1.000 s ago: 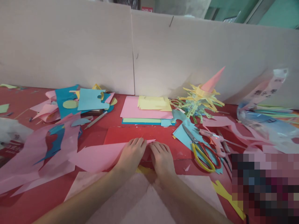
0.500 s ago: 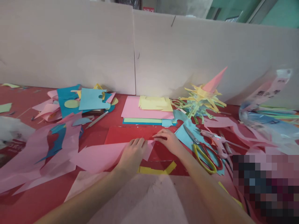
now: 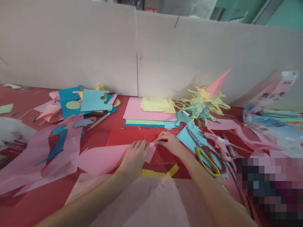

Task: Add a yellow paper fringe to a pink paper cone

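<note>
My left hand (image 3: 134,156) lies flat, fingers together, pressing down on a pink paper sheet (image 3: 99,159) that rests on a red sheet (image 3: 132,137). My right hand (image 3: 169,142) is curled, with its fingertips pinching the pointed right corner of the same pink paper. A yellow paper strip (image 3: 161,172) lies just below both hands on the red sheet.
Yellow-and-red-handled scissors (image 3: 205,153) lie on a light blue scrap right of my right hand. A stack of pink, yellow and green sheets (image 3: 149,112) sits behind. Cut scraps (image 3: 71,105) pile at left, a spiky paper craft (image 3: 205,99) and a plastic bag (image 3: 272,119) at right. A cardboard wall (image 3: 132,50) stands behind.
My right hand slid from beside the left hand up and right to the pink paper's tip, uncovering the yellow strip. The left hand stayed in place.
</note>
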